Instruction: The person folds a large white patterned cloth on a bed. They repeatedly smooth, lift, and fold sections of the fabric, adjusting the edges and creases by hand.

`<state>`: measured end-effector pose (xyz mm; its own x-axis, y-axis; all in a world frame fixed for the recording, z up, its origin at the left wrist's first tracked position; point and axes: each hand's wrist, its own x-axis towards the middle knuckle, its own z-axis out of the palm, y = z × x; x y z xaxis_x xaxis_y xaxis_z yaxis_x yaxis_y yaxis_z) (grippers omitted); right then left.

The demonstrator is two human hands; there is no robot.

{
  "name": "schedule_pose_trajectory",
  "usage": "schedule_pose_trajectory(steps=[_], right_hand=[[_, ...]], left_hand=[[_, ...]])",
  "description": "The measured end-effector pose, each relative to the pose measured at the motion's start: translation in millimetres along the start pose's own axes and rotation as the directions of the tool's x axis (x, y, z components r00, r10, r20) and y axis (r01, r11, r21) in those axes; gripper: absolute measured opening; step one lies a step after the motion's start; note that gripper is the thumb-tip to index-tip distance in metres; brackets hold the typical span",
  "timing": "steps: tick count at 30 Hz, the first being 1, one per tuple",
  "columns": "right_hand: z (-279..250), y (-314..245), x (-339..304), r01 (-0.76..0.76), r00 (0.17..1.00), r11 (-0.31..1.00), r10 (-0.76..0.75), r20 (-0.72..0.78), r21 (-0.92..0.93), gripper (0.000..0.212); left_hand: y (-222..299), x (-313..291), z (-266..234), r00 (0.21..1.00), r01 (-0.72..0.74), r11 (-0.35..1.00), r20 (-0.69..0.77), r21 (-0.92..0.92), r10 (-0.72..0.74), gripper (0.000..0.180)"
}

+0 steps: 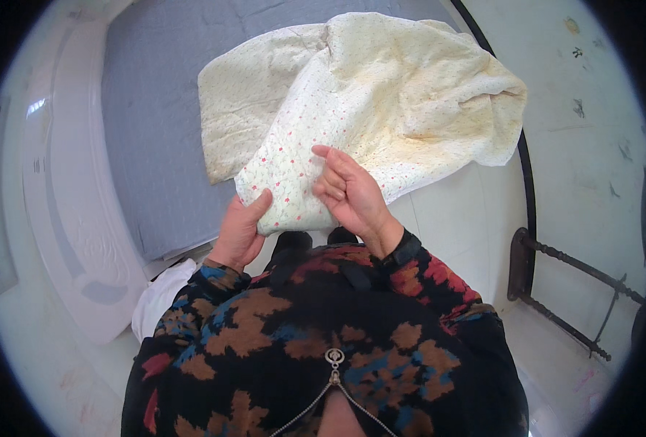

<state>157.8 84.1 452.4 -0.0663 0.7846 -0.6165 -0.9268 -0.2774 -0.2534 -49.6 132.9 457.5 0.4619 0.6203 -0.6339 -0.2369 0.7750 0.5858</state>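
Note:
A pale padded quilt (381,87) with small red flowers is draped across the bed corner and hangs toward me. Its near end is folded over in front of my body. My left hand (244,227) grips this end at its left edge, thumb on top and fingers underneath. Just above the flowered fabric, my right hand (348,191) is raised with the index finger pointing out to the left. The other fingers are curled in, and whatever they may pinch is too small to make out. Yellowish-brown stains mark the quilt's upper side.
A grey-blue mattress (148,124) lies under the quilt's far part, beside a white carved bed panel (82,218) at the left. White cloth (164,295) sits by the bed's near corner. A dark metal rack (570,266) stands at the right on the pale tiled floor (476,218).

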Motion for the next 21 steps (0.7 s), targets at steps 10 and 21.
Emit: schedule_pose_trajectory(steps=[10, 21], right_hand=[[-15, 8, -52, 0.12, 0.908, 0.402, -0.414, -0.063, -0.908, 0.022], [-26, 18, -58, 0.095, 0.919, -0.141, -0.368, 0.141, -0.985, 0.026]], left_hand=[[-17, 26, -7, 1.0, 0.01, 0.999, -0.005, 0.052, -0.01, 0.033], [-23, 19, 12, 0.985, 0.125, 0.945, 0.078, 0.303, -0.155, 0.041]])
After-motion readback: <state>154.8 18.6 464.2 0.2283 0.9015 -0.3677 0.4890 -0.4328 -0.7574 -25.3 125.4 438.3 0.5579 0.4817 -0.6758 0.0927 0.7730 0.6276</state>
